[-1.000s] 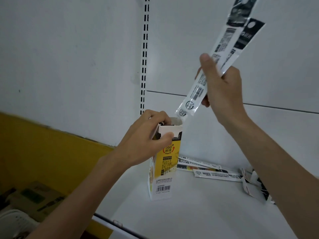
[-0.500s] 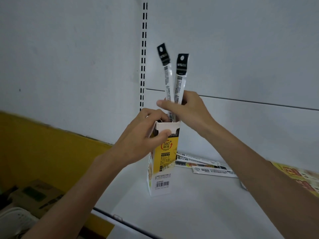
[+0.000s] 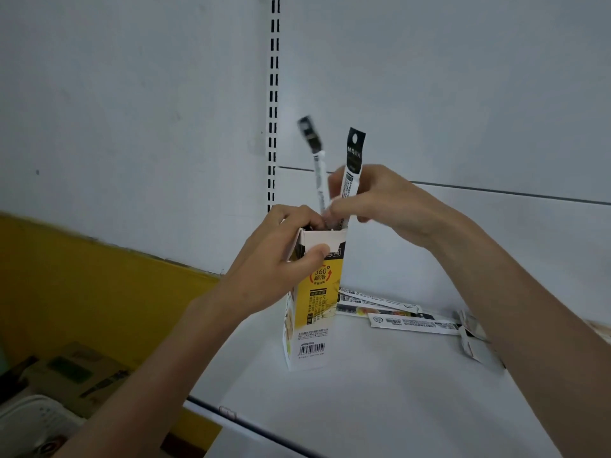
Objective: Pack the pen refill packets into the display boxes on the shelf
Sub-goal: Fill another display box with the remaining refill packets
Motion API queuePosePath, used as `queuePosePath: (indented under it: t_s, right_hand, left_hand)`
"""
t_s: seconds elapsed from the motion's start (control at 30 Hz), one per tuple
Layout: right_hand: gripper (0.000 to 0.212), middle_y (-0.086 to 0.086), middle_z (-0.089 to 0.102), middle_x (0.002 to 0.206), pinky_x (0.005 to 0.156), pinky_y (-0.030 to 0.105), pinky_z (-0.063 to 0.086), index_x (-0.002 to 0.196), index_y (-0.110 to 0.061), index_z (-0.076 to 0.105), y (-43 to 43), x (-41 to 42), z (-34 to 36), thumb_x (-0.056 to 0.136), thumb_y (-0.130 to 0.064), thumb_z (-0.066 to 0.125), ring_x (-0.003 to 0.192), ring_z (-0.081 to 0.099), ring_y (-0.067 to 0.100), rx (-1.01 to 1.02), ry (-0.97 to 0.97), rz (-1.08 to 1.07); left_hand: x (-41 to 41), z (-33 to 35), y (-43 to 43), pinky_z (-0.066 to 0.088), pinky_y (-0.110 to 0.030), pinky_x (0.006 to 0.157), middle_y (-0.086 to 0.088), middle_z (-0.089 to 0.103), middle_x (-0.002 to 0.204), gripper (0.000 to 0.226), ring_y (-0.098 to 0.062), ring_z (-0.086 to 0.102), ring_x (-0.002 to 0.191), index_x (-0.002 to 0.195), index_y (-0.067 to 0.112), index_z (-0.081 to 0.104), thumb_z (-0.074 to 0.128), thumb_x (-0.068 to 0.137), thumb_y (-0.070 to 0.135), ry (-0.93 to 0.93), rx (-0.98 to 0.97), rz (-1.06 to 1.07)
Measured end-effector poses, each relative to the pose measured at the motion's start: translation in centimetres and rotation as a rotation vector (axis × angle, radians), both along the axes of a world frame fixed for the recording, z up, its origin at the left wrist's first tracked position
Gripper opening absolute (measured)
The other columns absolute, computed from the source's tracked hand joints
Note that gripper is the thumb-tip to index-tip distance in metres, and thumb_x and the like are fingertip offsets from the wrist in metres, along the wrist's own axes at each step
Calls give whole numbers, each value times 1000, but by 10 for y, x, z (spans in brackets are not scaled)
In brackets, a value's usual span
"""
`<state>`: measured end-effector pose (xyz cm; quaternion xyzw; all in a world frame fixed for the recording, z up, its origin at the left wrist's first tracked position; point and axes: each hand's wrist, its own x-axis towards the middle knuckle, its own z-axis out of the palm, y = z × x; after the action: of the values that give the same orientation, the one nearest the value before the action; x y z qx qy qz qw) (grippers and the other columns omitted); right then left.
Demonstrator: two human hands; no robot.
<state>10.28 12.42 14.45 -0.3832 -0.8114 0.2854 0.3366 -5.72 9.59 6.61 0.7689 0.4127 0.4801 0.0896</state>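
Observation:
A tall yellow-and-white display box [image 3: 315, 309] stands upright on the white shelf [image 3: 380, 408]. My left hand [image 3: 274, 269] grips the box near its open top, thumb on the front, fingers over the rim. Two long white refill packets with black tops stick up out of the opening: one [image 3: 353, 160] nearly upright, the other [image 3: 315, 153] leaning left and blurred. My right hand [image 3: 380, 200] pinches them just above the box. More refill packets [image 3: 396, 317] lie flat on the shelf behind the box.
A white back wall with a slotted upright rail [image 3: 273, 104] rises behind the shelf. A flattened white carton [image 3: 472, 338] lies at the right. Left of the shelf are a yellow panel [image 3: 82, 292], a cardboard box [image 3: 76, 371] and a white container [image 3: 29, 421].
My right hand brought two packets down from up high and pushed them into the box. They now sit deeper, and the left one has tipped leftward.

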Motion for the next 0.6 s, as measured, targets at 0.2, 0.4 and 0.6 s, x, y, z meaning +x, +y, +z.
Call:
queuePosePath:
  t_s: [0.2,0.4,0.6]
  right_hand:
    - [3,-9,57,68,58,20,37,84,-16,64,0,-5,-3,85,-19,64,57,49,-1,42,101,34]
    - [29,4,64,93,60,18,47,104,-18,63,3,5,-6,77,-20,73,70,59,8,64,71,-20]
    - [8,3,59,71,61,25,37,85,-12,69,0,4,-13,77,-14,71,62,49,11,262,30,-65]
  left_hand:
    - [-2,-2,0,52,-27,74,16,46,100,10,1,51,93,84,52,43,45,74,51,14,1,1]
    - [0,-3,-2,54,-38,76,19,46,100,19,-7,50,100,91,57,39,41,73,53,1,5,-12]
    - [8,0,-3,54,-44,77,9,50,109,49,-13,58,92,103,68,20,50,79,39,-45,-22,-28]
